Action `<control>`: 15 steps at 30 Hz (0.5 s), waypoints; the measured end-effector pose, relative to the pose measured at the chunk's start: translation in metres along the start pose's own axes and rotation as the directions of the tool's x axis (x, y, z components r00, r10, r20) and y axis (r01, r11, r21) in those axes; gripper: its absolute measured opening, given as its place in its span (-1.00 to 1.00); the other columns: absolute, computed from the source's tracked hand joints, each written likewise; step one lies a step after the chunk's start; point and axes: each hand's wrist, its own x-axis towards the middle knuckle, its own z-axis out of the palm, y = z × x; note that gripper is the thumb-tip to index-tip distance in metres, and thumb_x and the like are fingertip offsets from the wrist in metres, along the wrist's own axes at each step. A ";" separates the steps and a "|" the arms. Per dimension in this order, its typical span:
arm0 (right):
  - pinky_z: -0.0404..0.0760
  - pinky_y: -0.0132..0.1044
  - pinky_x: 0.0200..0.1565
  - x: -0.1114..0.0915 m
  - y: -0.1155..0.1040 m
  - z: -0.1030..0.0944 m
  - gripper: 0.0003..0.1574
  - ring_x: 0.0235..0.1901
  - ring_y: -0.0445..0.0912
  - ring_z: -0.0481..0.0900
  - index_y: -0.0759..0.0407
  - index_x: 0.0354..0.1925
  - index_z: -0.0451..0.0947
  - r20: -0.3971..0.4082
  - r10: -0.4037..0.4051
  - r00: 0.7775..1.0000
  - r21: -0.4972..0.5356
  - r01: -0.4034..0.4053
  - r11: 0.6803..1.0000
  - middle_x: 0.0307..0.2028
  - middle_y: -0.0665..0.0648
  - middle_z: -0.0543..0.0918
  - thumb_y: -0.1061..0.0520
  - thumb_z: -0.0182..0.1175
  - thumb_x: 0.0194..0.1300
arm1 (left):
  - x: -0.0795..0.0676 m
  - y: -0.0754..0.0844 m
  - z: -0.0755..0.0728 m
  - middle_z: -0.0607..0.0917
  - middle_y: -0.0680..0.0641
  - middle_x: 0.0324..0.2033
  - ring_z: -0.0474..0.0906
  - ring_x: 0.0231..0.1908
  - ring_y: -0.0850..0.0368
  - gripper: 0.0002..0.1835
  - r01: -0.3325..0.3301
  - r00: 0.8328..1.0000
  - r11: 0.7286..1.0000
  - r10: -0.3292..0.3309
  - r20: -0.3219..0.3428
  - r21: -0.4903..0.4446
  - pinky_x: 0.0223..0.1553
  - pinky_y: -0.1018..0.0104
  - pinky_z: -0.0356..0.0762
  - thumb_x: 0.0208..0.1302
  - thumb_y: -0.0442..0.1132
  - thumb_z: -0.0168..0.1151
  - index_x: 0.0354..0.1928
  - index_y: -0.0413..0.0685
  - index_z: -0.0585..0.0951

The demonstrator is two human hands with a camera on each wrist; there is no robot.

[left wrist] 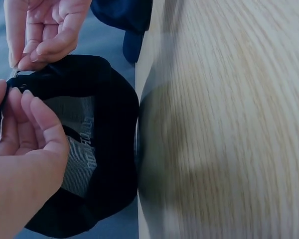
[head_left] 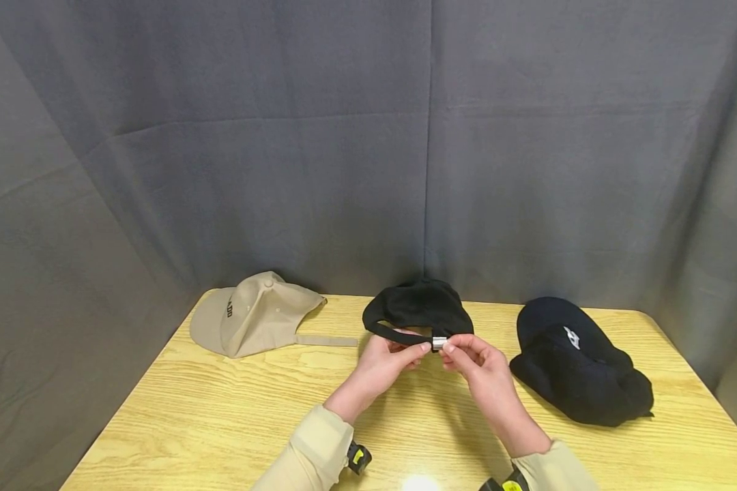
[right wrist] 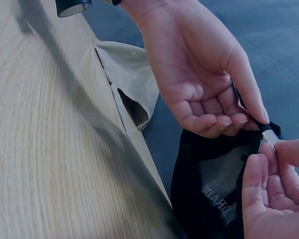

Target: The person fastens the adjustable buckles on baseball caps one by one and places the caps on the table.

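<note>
A black cap (head_left: pixel 420 303) stands at the middle of the table's far side, its back opening toward me. My left hand (head_left: pixel 383 361) pinches the cap's black strap (head_left: pixel 399 335) between thumb and fingers, just left of the silver metal buckle (head_left: pixel 439 342). That buckle is gripped by the thumb and fingertips of my right hand (head_left: pixel 482 368). In the right wrist view the buckle (right wrist: pixel 270 138) sits at a slant between both hands' fingertips. Pale lettering shows on the grey lining (left wrist: pixel 79 144) inside the cap in the left wrist view.
To the left lies a beige cap (head_left: pixel 264 317) with its strap (head_left: pixel 325 340) stretched out undone. A dark navy cap (head_left: pixel 580 365) with a white emblem rests at the right. Grey curtains (head_left: pixel 319 170) hang behind and beside the wooden table (head_left: pixel 221 423).
</note>
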 end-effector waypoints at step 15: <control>0.67 -0.29 -0.11 -0.001 0.002 -0.004 -0.75 -0.25 -0.10 0.67 0.48 0.01 0.44 0.096 -0.009 0.995 0.120 -0.003 0.993 -0.25 0.21 0.67 0.24 0.08 0.57 | 0.000 -0.003 0.004 0.63 0.03 -0.42 0.54 -0.37 0.19 -0.82 -0.003 1.000 1.000 0.002 -0.018 -0.021 -0.08 -0.05 0.60 0.35 -0.30 0.37 -0.13 -0.29 0.65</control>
